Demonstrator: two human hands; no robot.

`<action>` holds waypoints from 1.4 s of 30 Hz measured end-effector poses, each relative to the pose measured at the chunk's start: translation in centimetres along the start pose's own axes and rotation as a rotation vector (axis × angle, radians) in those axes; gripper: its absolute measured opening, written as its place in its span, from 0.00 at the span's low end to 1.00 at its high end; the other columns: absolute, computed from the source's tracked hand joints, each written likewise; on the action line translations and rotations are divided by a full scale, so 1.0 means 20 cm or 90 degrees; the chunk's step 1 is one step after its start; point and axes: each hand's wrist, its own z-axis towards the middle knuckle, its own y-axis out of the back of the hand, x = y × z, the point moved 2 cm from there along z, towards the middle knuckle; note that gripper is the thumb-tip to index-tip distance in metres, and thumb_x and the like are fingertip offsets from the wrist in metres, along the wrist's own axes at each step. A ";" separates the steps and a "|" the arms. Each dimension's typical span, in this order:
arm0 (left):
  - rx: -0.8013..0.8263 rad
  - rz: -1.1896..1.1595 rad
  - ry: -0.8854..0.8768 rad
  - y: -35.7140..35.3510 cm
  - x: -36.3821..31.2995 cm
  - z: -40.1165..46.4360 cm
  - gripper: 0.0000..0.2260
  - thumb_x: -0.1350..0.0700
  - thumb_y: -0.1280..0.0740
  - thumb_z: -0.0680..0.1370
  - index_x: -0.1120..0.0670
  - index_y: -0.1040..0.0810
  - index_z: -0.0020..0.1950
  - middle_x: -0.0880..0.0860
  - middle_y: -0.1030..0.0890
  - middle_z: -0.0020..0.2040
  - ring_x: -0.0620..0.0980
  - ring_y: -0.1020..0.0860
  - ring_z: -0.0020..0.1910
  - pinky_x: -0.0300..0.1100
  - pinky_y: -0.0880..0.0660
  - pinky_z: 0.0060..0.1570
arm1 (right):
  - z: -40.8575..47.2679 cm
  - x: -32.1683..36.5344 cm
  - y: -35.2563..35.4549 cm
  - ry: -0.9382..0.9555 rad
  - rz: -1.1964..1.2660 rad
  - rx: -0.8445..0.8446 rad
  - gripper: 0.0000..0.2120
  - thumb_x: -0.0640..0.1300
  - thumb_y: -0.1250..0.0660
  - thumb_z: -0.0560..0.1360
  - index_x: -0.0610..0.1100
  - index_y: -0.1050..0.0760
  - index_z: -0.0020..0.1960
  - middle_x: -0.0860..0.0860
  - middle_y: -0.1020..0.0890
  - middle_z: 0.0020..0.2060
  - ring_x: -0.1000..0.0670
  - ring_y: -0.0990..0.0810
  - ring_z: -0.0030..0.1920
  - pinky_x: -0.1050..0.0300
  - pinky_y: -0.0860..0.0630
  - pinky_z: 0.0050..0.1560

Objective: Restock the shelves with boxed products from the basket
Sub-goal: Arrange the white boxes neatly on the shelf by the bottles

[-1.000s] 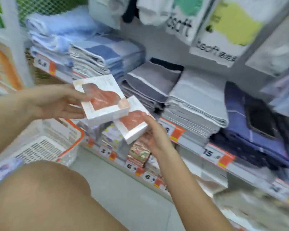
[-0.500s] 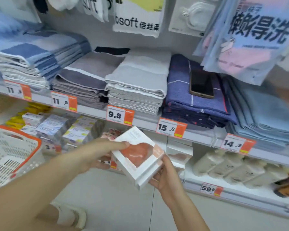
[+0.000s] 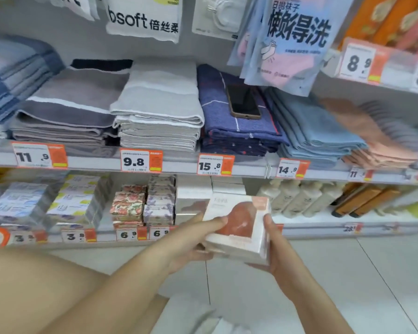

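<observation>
I hold a stack of white boxes (image 3: 239,225) with an orange-pink picture on the lid between both hands, in front of the lower shelf (image 3: 191,233). My left hand (image 3: 191,239) grips the stack's left side, thumb on top. Its right side is gripped by my right hand (image 3: 274,247), whose fingers go underneath. How many boxes are in the stack is hard to tell. Matching white boxes (image 3: 193,198) stand on the lower shelf just behind it. The basket is out of view.
Folded towels (image 3: 159,109) fill the upper shelf, and a phone (image 3: 243,102) lies on the dark blue pile. Floral soap boxes (image 3: 143,204) sit left of the white boxes, cream bottles (image 3: 297,198) to the right. Hanging packs (image 3: 287,39) are above. The floor is tiled.
The view has swung right and the basket has left the frame. The two boxes, held apart a second ago, are now stacked together and carried to the right, nearer the lower shelf.
</observation>
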 end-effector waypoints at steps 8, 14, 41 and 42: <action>0.101 0.006 0.001 -0.17 -0.06 -0.04 0.12 0.47 0.26 0.66 0.45 0.17 0.49 0.49 0.16 0.49 0.51 0.21 0.48 0.48 0.30 0.59 | -0.19 0.01 0.10 0.115 0.051 -0.078 0.26 0.64 0.44 0.74 0.52 0.26 0.65 0.50 0.18 0.58 0.50 0.20 0.59 0.47 0.25 0.57; 0.158 -0.021 0.011 -0.18 0.06 -0.03 0.11 0.53 0.25 0.65 0.48 0.16 0.47 0.48 0.16 0.48 0.47 0.20 0.45 0.46 0.28 0.52 | -0.11 -0.01 0.17 0.039 -0.062 0.004 0.28 0.68 0.49 0.75 0.53 0.25 0.65 0.51 0.18 0.59 0.47 0.22 0.62 0.47 0.29 0.61; -0.233 0.961 0.141 0.31 0.03 0.84 0.48 0.53 0.31 0.73 0.52 0.65 0.77 0.59 0.66 0.77 0.61 0.63 0.76 0.54 0.54 0.74 | 1.09 -0.28 0.50 0.103 -0.217 0.124 0.38 0.32 0.23 0.64 0.59 0.33 0.65 0.66 0.23 0.59 0.60 0.28 0.65 0.64 0.22 0.53; -0.234 0.963 0.139 0.31 0.04 0.85 0.47 0.53 0.31 0.74 0.52 0.66 0.77 0.59 0.66 0.76 0.61 0.64 0.76 0.54 0.54 0.74 | 1.10 -0.28 0.50 0.104 -0.215 0.125 0.39 0.31 0.23 0.64 0.57 0.33 0.66 0.64 0.23 0.60 0.58 0.27 0.65 0.63 0.23 0.55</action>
